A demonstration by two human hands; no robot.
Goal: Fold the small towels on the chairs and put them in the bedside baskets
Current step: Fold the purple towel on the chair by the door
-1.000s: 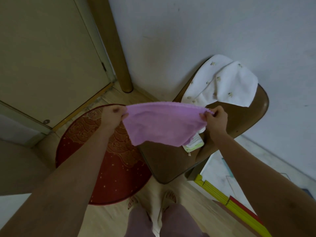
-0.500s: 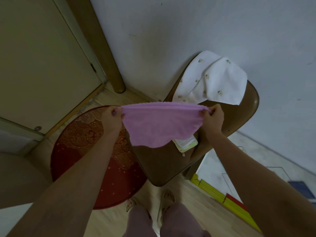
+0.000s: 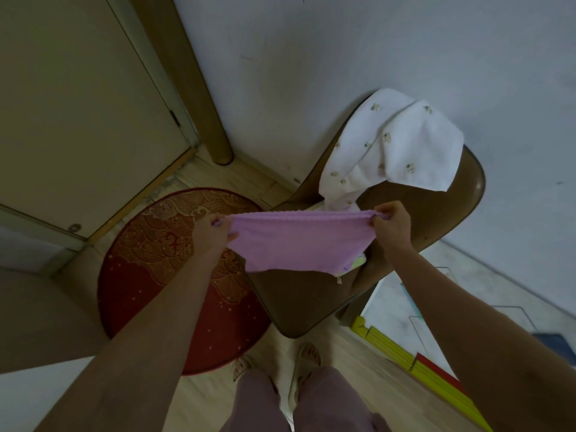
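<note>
The person stood over a brown chair (image 3: 414, 244) set against the wall, holding a purple towel (image 3: 299, 241) stretched in the air just above the seat. The left hand (image 3: 212, 232) pinched one top corner and the right hand (image 3: 391, 224) pinched the other, fingers of both curled tight on the cloth, so the top edge ran taut between them while the rest hung down, seemingly already doubled over once. Judging from this, the folding of this towel was under way but not finished; at least one more fold looked needed before it could be carried off. A white towel (image 3: 402, 148) with small printed motifs lay draped and unfolded over the chair back, and a pale green-edged cloth (image 3: 358, 261) peeked out below the purple one on the seat, so at least two more pieces appeared to be waiting. No bedside basket showed in the view, so nothing could be said to have been put away yet. A round red mat (image 3: 162, 266) lay on the floor to the left, beside the chair. No brand, label or readable writing was visible on any of the things.
</note>
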